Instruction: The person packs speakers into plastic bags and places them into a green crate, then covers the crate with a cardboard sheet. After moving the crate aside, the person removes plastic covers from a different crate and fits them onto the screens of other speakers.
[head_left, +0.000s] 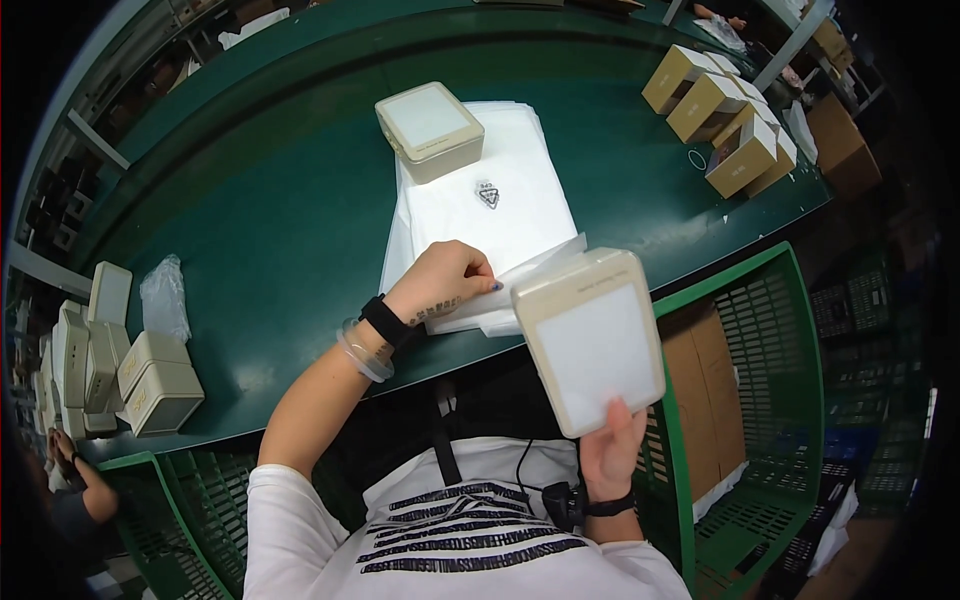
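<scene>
A stack of flat white plastic bags with a dark triangular mark lies on the green table. At the stack's near edge my left hand is closed, thumb and fingers pinching the lifted edge of the top bag. My right hand grips the lower end of a beige box with a white panel, holding it tilted above the table's front edge. The box's upper left corner is beside the lifted bag edge; whether they touch I cannot tell. A similar beige box rests on the stack's far left corner.
Several beige boxes and a clear plastic bag sit at the table's left end. Gold-and-white cartons stand at the far right. A green crate holding cardboard stands right of me. Another person's arm shows at lower left.
</scene>
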